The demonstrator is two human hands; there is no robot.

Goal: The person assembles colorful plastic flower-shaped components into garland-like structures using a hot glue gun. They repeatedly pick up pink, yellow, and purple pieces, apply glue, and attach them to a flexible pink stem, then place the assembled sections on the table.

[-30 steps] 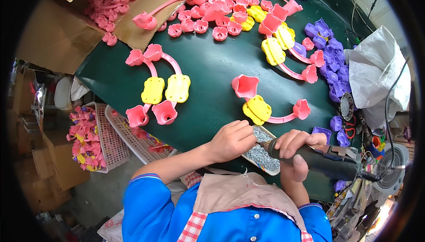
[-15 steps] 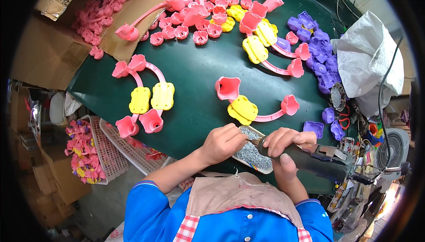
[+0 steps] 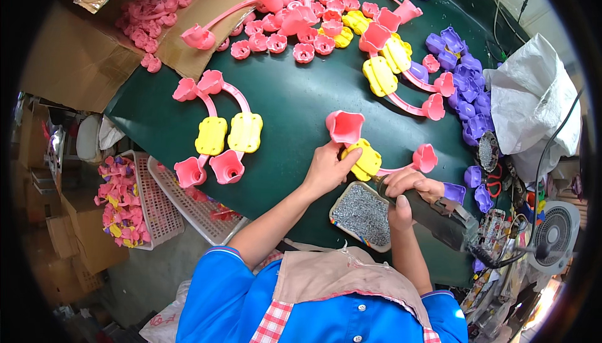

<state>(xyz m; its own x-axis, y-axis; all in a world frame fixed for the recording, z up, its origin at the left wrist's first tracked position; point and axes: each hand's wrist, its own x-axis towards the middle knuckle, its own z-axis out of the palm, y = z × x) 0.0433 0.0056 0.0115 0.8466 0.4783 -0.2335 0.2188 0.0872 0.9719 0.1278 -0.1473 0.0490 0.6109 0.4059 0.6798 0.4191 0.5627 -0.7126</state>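
Note:
My left hand (image 3: 327,170) pinches a curved plastic toy part just below its pink flower cup (image 3: 345,126), the thumb lying on the yellow block (image 3: 369,162) at its middle. A thin pink arm runs from the block to a smaller pink cup (image 3: 426,157) on the right. My right hand (image 3: 411,191) is wrapped round a dark electric screwdriver (image 3: 444,222), whose tip points at the lower edge of the yellow block. Whether the tip touches a screw is too small to tell. Below both hands lies a shallow tray (image 3: 333,210) of small silver screws (image 3: 362,212).
Two similar pink-and-yellow parts (image 3: 244,133) lie to the left, more (image 3: 380,76) at the back. Loose pink cups (image 3: 303,52) spread near a cardboard box (image 3: 69,70). Purple cups (image 3: 470,86) line the right, beside a white sack (image 3: 533,101) and a fan (image 3: 553,236).
My left hand has moved from the screwdriver tip above the tray up to the toy part and taken hold of it. The screwdriver's tip has swung up to the yellow block.

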